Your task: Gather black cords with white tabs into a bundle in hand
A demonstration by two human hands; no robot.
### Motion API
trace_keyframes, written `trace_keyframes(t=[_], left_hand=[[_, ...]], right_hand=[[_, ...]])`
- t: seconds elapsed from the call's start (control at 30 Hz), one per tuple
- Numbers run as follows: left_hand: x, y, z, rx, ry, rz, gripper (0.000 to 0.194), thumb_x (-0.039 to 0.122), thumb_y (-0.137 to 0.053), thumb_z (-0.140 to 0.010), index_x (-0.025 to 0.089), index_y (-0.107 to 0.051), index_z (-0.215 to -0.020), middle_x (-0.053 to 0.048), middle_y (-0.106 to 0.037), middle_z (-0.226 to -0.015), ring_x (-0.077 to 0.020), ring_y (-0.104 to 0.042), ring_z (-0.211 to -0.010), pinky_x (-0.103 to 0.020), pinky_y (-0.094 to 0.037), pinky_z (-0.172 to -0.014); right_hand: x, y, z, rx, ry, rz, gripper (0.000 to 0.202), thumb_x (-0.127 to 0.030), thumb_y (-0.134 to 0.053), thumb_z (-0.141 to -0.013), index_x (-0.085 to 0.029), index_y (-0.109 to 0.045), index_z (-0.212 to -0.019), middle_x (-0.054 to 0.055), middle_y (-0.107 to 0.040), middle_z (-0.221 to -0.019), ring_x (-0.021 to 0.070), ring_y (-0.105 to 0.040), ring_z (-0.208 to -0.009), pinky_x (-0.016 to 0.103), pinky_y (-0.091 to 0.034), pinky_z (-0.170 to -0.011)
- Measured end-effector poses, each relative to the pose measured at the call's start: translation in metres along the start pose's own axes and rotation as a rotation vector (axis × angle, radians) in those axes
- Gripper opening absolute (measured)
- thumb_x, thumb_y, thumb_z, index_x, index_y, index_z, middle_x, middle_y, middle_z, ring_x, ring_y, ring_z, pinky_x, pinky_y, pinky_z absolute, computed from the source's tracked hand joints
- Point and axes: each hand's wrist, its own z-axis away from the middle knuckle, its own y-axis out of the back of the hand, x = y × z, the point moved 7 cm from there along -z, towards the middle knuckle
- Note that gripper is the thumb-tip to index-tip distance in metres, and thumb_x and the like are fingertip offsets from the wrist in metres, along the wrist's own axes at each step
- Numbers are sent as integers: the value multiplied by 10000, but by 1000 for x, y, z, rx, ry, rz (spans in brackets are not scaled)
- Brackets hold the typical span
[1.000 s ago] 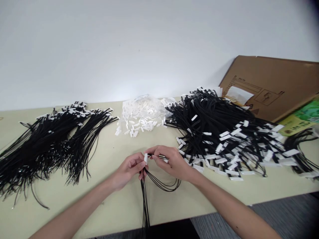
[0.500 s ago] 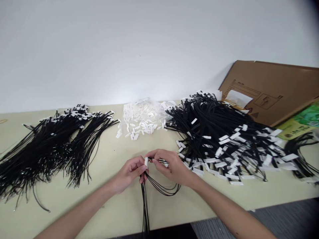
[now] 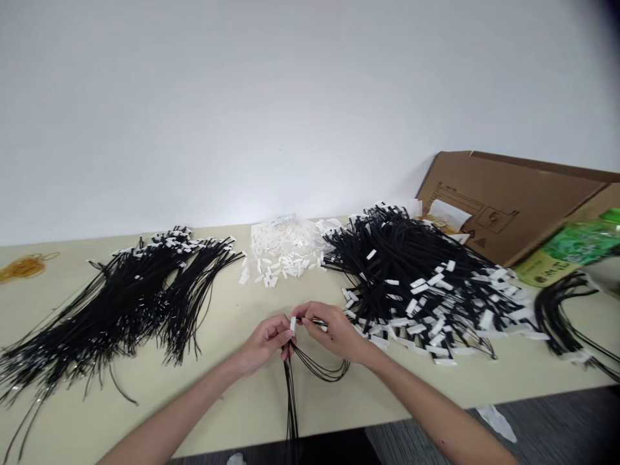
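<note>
My left hand pinches a small white connector housing between thumb and fingers, along with a few thin black cables. The cables loop below the hands, and some ends hang over the table's front edge. Close beside it, my right hand is closed on cable ends at the housing's right side; its fingertips partly hide them. Whether the ends are inside the housing I cannot tell. Beyond the hands lie loose white housings in front of a clear plastic bag of similar pieces.
A large heap of black cables with white tags lies right; another cable pile spreads left. Yellow rubber bands lie far left. A cardboard box, a green-and-yellow package and a cable bundle occupy the right end.
The view has shifted, so the table sits lower and the rubber bands show more fully. Both hands keep their hold on the housing and cables, with barely any movement between them.
</note>
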Motion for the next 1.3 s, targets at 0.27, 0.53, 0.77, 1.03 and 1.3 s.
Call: trace_keyframes(t=[0.27,0.53,0.77,1.03,1.3], left_hand=[[-6,5,-3,35,6,-2,310,443,-584,-720,151,-481,-710,4,-554,-651,-84,-486,-482,-214,-382,-470],[-10,3,-6,-2,30,20,277,397,-603,-723,144,-489,-713,2,-575,-647,-73,-485,-456,-209,-384,-473],[-15,-2,-6,12,60,81,263,371,-621,-717,141,-497,-743,4,-562,-692,-67,-510,-497,-201,-398,-497],[-13,-1,-4,-12,26,62,225,342,-575,-762,139,-484,-728,-6,-566,-676,-71,-502,-486,-206,-389,-490],[-15,-1,-5,27,15,53,233,358,-563,-767,142,-488,-724,5,-552,-660,-63,-467,-464,-218,-394,-500]], right_hand=[[13,-3,-3,-51,-69,-135,191,-241,-410,-866,-148,-481,-715,84,-578,-936,114,-537,-781,227,-408,-652],[16,-2,-1,-58,-65,-146,218,-294,-414,-868,-142,-502,-740,78,-566,-935,108,-512,-754,232,-402,-651],[15,-3,-2,-81,-77,-229,216,-293,-439,-859,-143,-510,-722,69,-557,-927,118,-516,-825,241,-388,-718],[21,-3,-2,-98,-101,-281,207,-290,-456,-850,-135,-509,-723,71,-548,-926,104,-506,-763,219,-380,-648],[28,-5,-1,-86,-131,-318,200,-277,-459,-849,-137,-513,-717,70,-537,-937,103,-491,-762,218,-363,-640]])
